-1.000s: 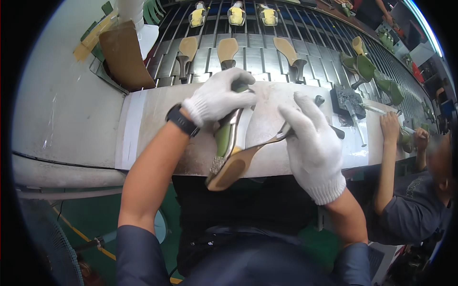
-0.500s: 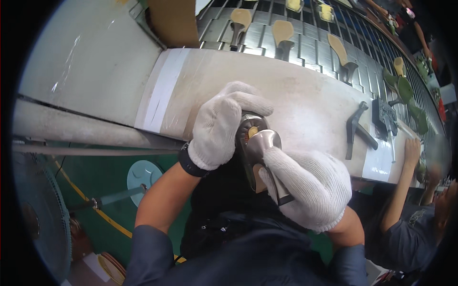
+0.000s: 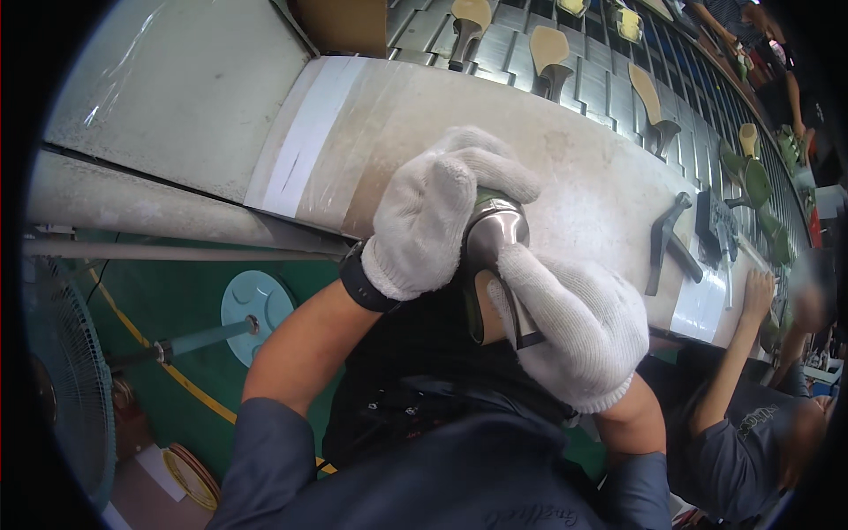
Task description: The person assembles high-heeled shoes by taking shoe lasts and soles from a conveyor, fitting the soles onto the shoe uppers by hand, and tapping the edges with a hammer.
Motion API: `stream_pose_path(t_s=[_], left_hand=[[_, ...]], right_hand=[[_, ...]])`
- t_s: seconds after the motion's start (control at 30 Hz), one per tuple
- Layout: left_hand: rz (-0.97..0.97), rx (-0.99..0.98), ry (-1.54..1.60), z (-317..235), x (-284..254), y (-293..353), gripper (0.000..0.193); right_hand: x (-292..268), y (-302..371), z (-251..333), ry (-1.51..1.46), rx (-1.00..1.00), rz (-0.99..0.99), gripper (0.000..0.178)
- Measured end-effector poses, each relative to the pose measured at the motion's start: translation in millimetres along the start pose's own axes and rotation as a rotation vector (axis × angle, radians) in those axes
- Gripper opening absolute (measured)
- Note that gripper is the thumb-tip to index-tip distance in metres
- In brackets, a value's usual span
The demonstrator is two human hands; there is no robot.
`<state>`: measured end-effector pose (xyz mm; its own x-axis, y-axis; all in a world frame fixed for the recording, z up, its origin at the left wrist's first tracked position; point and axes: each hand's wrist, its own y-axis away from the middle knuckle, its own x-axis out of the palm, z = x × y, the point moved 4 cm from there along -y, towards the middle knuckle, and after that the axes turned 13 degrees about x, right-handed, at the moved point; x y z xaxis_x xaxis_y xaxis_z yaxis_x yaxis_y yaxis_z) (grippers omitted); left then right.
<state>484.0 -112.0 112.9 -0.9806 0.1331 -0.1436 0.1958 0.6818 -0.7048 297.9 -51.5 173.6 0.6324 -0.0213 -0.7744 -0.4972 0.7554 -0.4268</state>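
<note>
Both my hands wear white knit gloves and hold one high-heeled shoe [image 3: 491, 265] close to my body, below the workbench edge. My left hand [image 3: 437, 216] wraps over the shoe's upper part from the left. My right hand [image 3: 579, 322] grips it from the right, the index finger pressed along the shiny metallic heel [image 3: 499, 228]. The shoe's tan insole shows between the gloves. A black watch band sits on my left wrist.
A pale workbench [image 3: 565, 168] runs across in front of me, with a dark tool [image 3: 667, 243] lying on it. Behind it a slatted conveyor [image 3: 512, 44] carries shoe soles with heels. Another person [image 3: 751, 389] sits at my right. A fan [image 3: 62, 371] and a green floor lie at the left.
My hands have drawn the shoe down off the workbench toward my body and turned it heel-up. My view has tilted lower, and both gloves have closed more tightly around it.
</note>
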Motion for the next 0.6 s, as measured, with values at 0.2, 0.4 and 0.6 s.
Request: stream_pose_path(t_s=[0.2, 0.4, 0.6], left_hand=[[-0.018, -0.028, 0.009, -1.6, 1.4, 1.6, 0.096], [-0.251, -0.038, 0.167, 19.9, 6.9, -22.0, 0.079], [-0.168, -0.476, 0.380, 72.2, 10.9, -54.0, 0.051]], right_hand=[[1.2, -4.0, 3.8, 0.099, -0.049, -0.024, 0.060], [5.4, -37.5, -13.2, 0.046, -0.032, -0.106, 0.051], [-11.9, -79.4, -51.0, -0.156, 0.315, -0.071, 0.026]])
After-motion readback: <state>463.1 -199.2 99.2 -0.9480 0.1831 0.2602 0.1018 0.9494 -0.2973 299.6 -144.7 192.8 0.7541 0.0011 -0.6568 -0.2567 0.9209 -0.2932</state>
